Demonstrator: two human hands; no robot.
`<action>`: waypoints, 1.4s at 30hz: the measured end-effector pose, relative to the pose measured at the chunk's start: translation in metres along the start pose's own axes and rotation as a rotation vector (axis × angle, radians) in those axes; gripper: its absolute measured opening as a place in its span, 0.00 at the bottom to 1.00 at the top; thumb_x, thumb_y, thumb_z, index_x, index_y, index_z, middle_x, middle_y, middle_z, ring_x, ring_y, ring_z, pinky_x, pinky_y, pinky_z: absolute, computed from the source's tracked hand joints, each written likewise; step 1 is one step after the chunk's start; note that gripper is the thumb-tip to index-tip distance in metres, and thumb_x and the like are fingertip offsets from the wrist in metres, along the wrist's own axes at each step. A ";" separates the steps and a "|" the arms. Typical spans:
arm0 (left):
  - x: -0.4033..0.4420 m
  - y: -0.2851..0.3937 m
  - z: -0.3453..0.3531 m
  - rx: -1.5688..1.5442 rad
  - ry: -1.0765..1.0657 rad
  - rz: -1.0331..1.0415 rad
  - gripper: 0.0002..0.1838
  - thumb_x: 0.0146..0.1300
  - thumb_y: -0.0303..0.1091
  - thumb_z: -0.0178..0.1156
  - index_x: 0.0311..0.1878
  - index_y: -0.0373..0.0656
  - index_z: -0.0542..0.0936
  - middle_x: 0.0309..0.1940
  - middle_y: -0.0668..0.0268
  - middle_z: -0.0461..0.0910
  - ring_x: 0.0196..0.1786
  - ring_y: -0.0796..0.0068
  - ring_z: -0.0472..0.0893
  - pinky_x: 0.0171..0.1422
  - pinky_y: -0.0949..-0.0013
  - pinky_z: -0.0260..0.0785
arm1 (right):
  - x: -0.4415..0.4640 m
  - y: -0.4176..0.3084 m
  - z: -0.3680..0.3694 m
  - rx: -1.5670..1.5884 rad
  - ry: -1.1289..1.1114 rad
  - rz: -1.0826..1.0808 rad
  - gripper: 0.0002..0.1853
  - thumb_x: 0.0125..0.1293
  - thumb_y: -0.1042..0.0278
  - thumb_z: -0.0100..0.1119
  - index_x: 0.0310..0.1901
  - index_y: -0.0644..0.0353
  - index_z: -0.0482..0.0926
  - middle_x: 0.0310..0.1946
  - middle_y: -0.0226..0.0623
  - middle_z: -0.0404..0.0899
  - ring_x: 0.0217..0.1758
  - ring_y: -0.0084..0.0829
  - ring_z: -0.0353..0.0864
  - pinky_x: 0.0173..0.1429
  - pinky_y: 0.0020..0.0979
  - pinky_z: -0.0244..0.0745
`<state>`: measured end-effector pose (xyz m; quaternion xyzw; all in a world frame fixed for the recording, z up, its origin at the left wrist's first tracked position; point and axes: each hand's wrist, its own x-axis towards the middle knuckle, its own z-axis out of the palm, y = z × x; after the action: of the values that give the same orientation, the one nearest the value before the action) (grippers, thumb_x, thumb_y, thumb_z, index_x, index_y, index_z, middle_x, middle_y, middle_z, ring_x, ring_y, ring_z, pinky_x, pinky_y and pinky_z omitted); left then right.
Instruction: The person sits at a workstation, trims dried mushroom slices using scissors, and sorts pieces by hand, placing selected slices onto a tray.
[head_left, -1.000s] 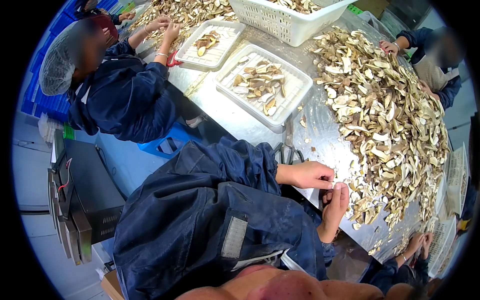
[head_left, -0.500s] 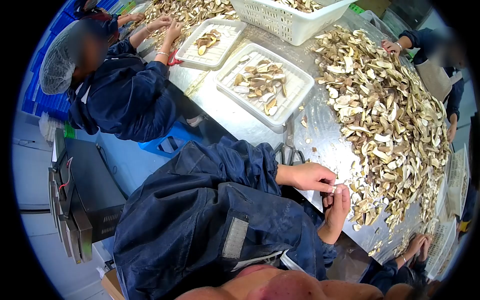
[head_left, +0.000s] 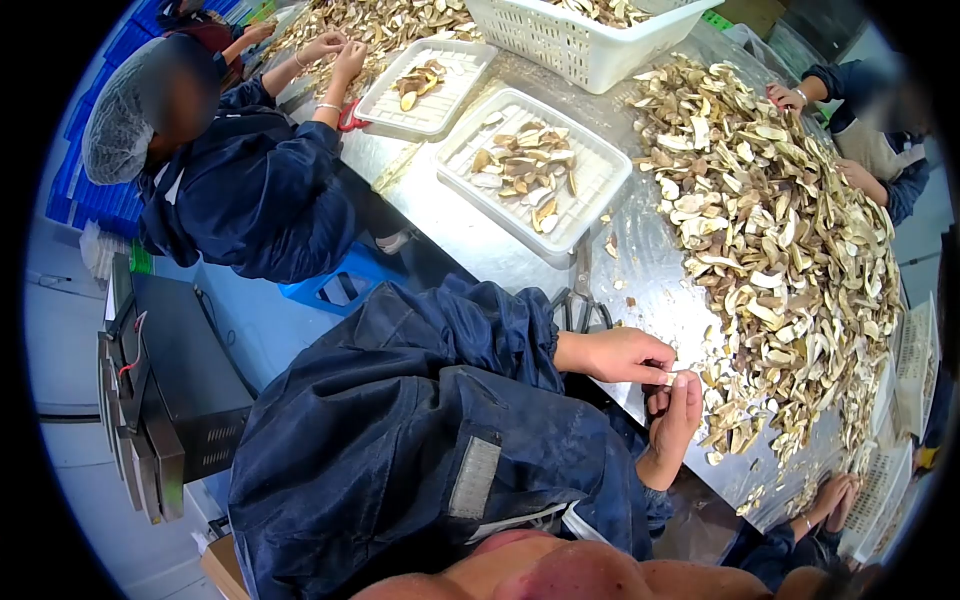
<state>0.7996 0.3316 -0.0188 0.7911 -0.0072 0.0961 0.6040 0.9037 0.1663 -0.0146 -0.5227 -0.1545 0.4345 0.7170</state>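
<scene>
Near the table's edge my left hand [head_left: 627, 356] and my right hand [head_left: 674, 428] meet fingertip to fingertip. Between their pinched fingers is a small pale mushroom slice [head_left: 672, 379], mostly covered by the fingers. Both hands are closed on it. Just beyond them spreads a large heap of dried mushroom slices [head_left: 770, 230], brown and cream. A pair of scissors [head_left: 581, 290] with dark handles lies beside my left wrist. Farther off, a white tray [head_left: 450, 182] carries several mushroom slices.
A second white tray [head_left: 378, 110] and a white perforated basket [head_left: 560, 48] of slices stand farther back. A co-worker in a hair net [head_left: 250, 200] works at left; other people's hands [head_left: 787, 97] reach the heap from the right. A blue stool [head_left: 345, 280] stands below the table.
My hands stay almost in place, still pinching the slice. At the right, a co-worker's lower hand has come up to the heap's edge.
</scene>
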 end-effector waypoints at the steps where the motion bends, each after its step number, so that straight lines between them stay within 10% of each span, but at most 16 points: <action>1: 0.000 0.000 0.000 0.002 0.000 -0.001 0.12 0.71 0.41 0.59 0.41 0.41 0.77 0.32 0.61 0.80 0.35 0.64 0.80 0.41 0.63 0.70 | 0.000 0.000 0.001 0.000 -0.003 -0.004 0.07 0.78 0.64 0.50 0.40 0.56 0.71 0.23 0.23 0.65 0.22 0.14 0.60 0.24 0.19 0.56; 42: -0.001 0.005 -0.001 0.024 -0.009 -0.033 0.14 0.72 0.43 0.58 0.41 0.41 0.78 0.32 0.60 0.80 0.35 0.64 0.80 0.40 0.63 0.70 | 0.001 0.004 -0.005 -0.003 -0.025 -0.014 0.07 0.78 0.65 0.50 0.41 0.57 0.71 0.23 0.24 0.65 0.22 0.15 0.61 0.25 0.19 0.59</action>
<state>0.7980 0.3314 -0.0133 0.7988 0.0043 0.0829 0.5959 0.9055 0.1640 -0.0205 -0.5171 -0.1677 0.4355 0.7175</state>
